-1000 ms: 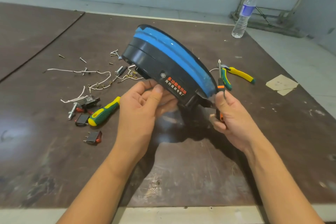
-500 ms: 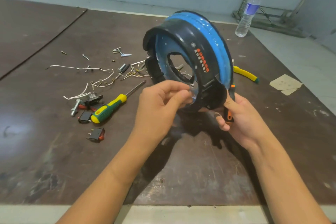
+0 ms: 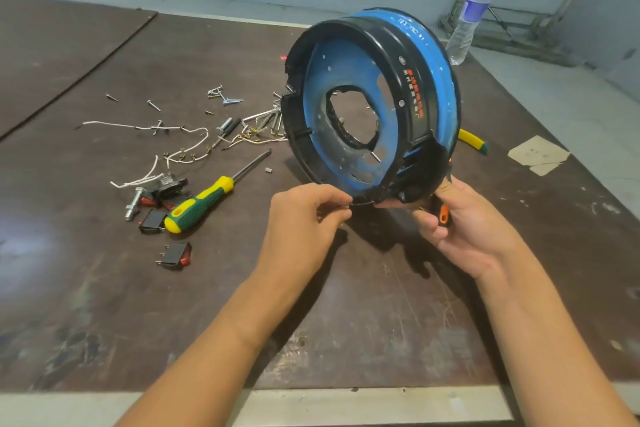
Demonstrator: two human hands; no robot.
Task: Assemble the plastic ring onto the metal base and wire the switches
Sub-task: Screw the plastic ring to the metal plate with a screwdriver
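Yellow handle partly behind metal base

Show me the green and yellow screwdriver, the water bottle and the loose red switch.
green and yellow screwdriver (image 3: pixel 199 203), head view, on its handle.
water bottle (image 3: pixel 475 10), head view, on its label.
loose red switch (image 3: pixel 175 255), head view, on its black body.

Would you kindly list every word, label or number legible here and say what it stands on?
Nothing reads clearly enough to quote.
Black plastic ring: column of orange and white characters, too blurred.
Blue metal base: faint white marks near the top, illegible.
Water bottle: blue label, print too small.
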